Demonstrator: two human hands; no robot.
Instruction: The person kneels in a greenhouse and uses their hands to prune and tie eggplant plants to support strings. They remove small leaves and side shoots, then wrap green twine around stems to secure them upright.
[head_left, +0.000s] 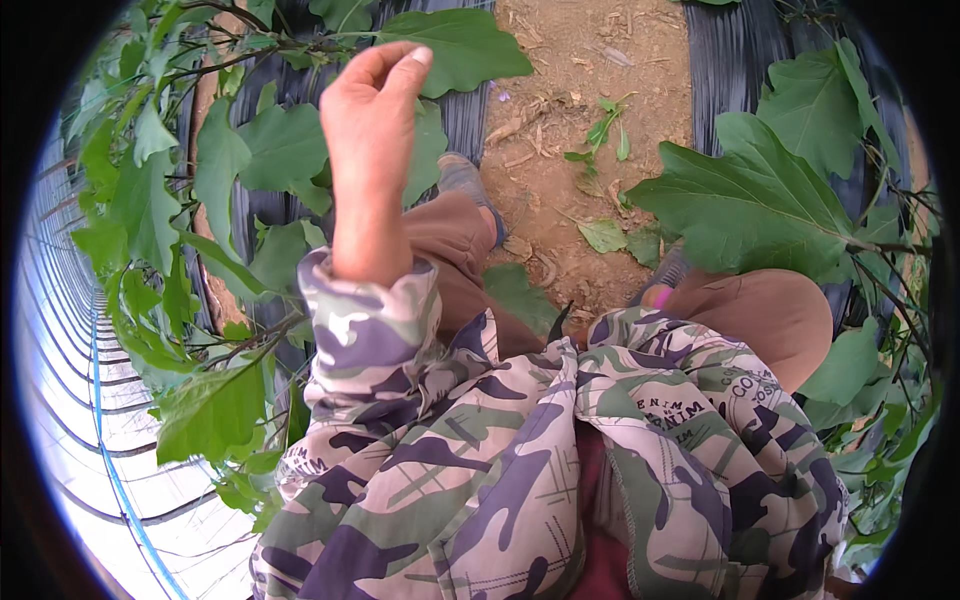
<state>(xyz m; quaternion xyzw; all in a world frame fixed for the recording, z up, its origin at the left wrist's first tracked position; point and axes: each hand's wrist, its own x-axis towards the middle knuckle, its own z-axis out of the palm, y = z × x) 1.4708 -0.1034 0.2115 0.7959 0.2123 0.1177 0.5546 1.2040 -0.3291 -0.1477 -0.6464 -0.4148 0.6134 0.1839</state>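
Observation:
My left hand (372, 105) is raised at the upper left, its fingers curled in and the thumb pressed against them. Whatever lies between the fingertips, if anything, is too small or hidden to make out. Just behind the fingers spreads a broad green leaf (465, 50), its stalk running in from the left; I cannot tell whether the hand touches it. A camouflage sleeve (370, 320) covers my left forearm up to the wrist. My right hand is out of the picture.
Leafy plants (215, 160) crowd the left side, and more large leaves (750, 200) reach in from the right. Black plastic sheeting (728, 75) borders a bare dirt path (590, 60) with plucked leaves (605, 235) lying on it. A hooped plastic wall (130, 450) stands far left.

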